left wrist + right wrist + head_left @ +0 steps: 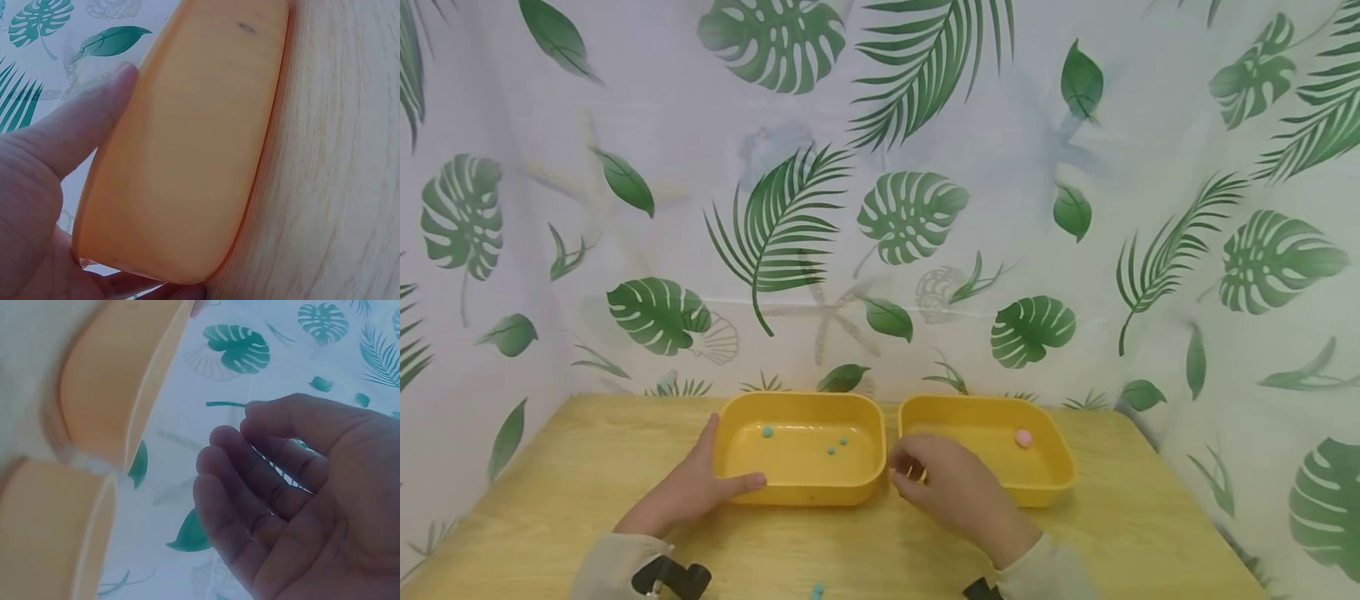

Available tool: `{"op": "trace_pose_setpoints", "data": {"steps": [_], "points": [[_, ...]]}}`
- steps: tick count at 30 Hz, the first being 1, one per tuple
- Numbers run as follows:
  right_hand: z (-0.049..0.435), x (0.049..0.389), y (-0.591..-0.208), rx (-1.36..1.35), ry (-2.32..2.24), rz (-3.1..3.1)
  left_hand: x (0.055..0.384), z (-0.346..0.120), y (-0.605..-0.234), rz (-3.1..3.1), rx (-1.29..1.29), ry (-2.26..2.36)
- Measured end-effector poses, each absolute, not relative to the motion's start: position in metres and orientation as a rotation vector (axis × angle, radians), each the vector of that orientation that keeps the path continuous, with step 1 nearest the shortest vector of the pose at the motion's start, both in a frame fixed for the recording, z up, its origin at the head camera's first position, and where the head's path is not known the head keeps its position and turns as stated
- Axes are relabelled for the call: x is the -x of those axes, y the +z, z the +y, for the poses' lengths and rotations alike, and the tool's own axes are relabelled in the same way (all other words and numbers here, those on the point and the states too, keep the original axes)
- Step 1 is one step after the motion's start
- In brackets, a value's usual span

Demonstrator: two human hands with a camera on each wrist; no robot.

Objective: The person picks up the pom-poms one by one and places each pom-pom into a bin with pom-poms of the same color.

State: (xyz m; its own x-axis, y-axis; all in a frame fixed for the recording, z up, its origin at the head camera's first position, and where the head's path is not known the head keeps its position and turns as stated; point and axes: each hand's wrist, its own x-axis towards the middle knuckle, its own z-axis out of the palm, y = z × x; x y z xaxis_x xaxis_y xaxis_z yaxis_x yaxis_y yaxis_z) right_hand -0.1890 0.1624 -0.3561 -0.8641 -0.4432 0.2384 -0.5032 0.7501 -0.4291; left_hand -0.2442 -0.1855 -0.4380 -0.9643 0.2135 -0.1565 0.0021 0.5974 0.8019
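Note:
A yellow tray (801,495) stands at the left, with small blue balls (767,432) on its floor. My left hand (703,479) grips its left end: the thumb lies over the front rim and the fingers go round the end wall, as the left wrist view shows. A second yellow tray (1051,497) stands to the right, holding a pink ball (1023,438). Over that tray's left end hovers my right hand (951,483), its fingers loosely bent and the thumb tip close to the index fingertip. Nothing shows between those fingers (228,519).
Small blue pieces (817,592) lie on the wooden table (880,550) at the near edge of the head view. A narrow gap separates the two trays. A leaf-patterned curtain (880,275) hangs behind the table and along both sides.

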Motion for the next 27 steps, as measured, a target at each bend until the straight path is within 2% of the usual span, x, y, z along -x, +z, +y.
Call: {"op": "trace_pose_setpoints", "data": {"steps": [9,16,27], "points": [[0.158,0.167,-0.365,-0.700,0.839,-2.864,0.244,-0.185,-0.434,2.573,-0.186,1.326],[0.146,0.161,-0.382,-0.845,0.814,-2.849,0.241,-0.185,-0.435,2.567,-0.180,1.328],[0.100,0.153,-0.411,-1.081,0.347,-3.183,0.241,-0.185,-0.434,2.577,-0.169,1.327]]}}
